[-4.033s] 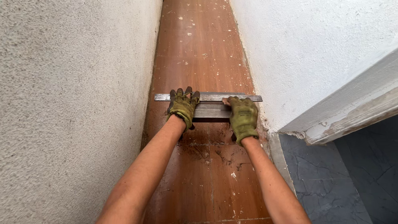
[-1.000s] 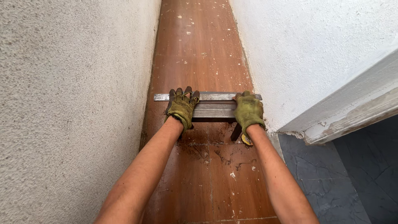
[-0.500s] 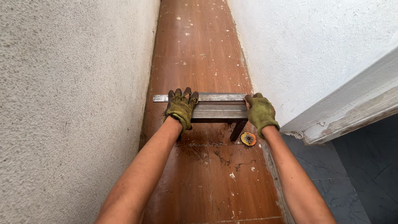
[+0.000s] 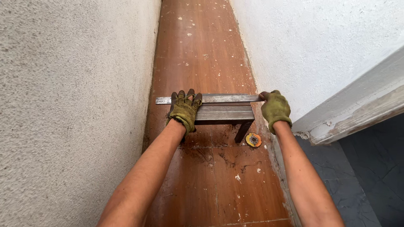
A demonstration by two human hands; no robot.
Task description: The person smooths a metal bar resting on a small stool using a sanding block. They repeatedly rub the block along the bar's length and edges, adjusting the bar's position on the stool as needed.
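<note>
Steel tubes, two (image 4: 219, 107), lie crosswise on the brown floor (image 4: 202, 50) between two walls. Gloved left hand (image 4: 184, 110) clasps their left part; right hand (image 4: 275, 108) grips the right end. One yellow disc (image 4: 253, 140) lies just below.

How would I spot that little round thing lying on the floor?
Follow the brown floor between the two pale walls to the grey metal bar held by gloved hands. Just below its right end lies a small disc, the only round, yellow-rimmed thing there.
</note>
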